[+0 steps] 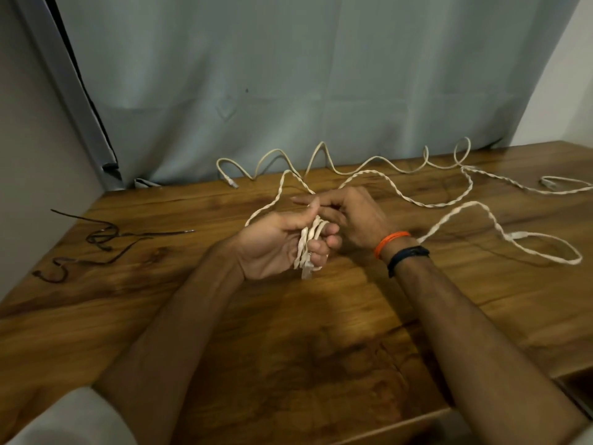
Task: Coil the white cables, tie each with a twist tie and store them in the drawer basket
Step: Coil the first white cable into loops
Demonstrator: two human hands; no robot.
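Observation:
A white twisted cable [449,203] snakes over the wooden table [288,332] from the right toward my hands. Several turns of it are wound as a small coil [306,244] around the fingers of my left hand [276,245], which lies palm up at the table's middle. My right hand [349,216], just right of it, pinches the same cable near the coil. One plug end hangs below the coil. A second, smooth white cable [324,155] lies in waves along the back edge by the curtain. No drawer basket is in view.
Several dark twist ties [102,239] lie loose on the left part of the table. A grey-blue curtain [288,75] hangs behind the table. The table's front edge and a dark gap [574,387] show at the lower right.

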